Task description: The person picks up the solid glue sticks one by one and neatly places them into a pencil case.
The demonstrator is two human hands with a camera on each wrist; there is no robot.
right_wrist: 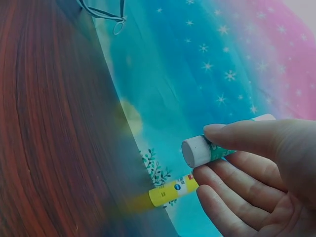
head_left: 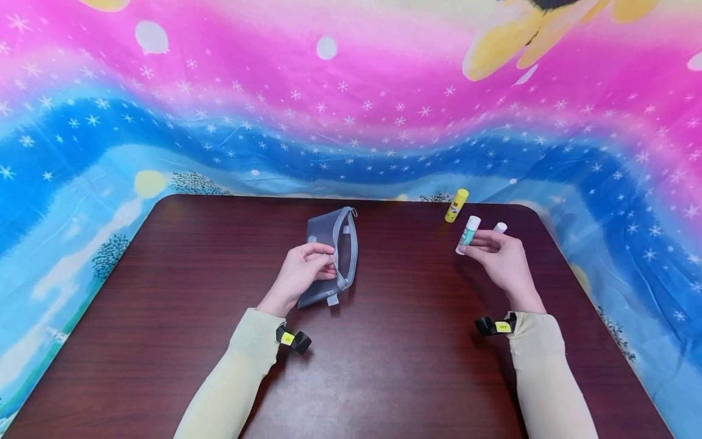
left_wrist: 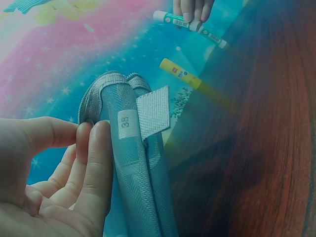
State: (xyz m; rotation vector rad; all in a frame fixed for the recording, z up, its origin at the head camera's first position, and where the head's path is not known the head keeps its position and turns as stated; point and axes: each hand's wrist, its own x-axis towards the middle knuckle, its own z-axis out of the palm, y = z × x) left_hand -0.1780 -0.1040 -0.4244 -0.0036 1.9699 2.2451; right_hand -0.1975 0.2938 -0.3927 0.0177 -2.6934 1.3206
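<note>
Left hand (head_left: 298, 272) on open pouch (left_wrist: 132, 153) edge

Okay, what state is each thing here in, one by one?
Grey pouch: unzipped, mouth open, pinched by the left hand
Yellow glue stick: capped, standing on the table
White-green glue stick: capped, held by the right hand
Other white-topped stick: mostly hidden behind that hand; can't tell whether held

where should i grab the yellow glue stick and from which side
I'd pinch the upper barrel between thumb and fingers, coming from above or the left. The yellow glue stick is a slim cylinder standing upright on the table, so its top and sides are exposed. The right hand, holding a white-capped stick, crowds its right side.
</note>
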